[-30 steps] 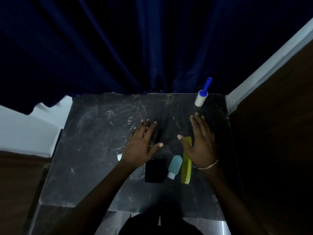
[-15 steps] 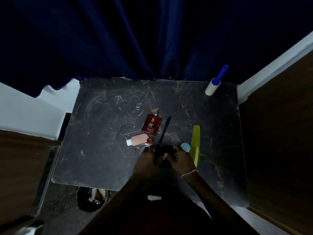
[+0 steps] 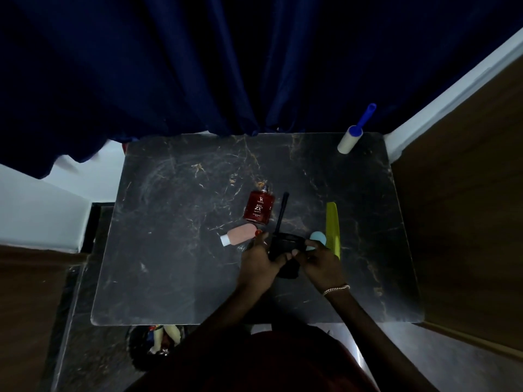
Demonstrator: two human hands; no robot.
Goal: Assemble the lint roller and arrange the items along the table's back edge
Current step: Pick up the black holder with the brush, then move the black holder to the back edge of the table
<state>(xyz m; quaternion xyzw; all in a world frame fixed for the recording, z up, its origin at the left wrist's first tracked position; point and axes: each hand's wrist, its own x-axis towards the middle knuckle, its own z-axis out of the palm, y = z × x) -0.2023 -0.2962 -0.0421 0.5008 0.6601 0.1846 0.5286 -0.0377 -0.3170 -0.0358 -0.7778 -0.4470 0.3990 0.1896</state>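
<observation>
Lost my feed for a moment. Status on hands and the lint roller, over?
Left hand and right hand both on a black item. Lint roller at back right corner. Perfume bottle, comb mid-table.

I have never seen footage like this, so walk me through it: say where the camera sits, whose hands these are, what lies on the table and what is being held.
There is no machine here. One wide-angle camera on a person's head looks down at their bare hands. The left hand and right hand together grip a black object; what it is I cannot tell. On the dark marble table lie a red perfume bottle, a pink bottle, a thin black stick, a yellow-green comb and a light blue bottle, partly hidden. A lint roller with a blue handle sits at the back right corner.
</observation>
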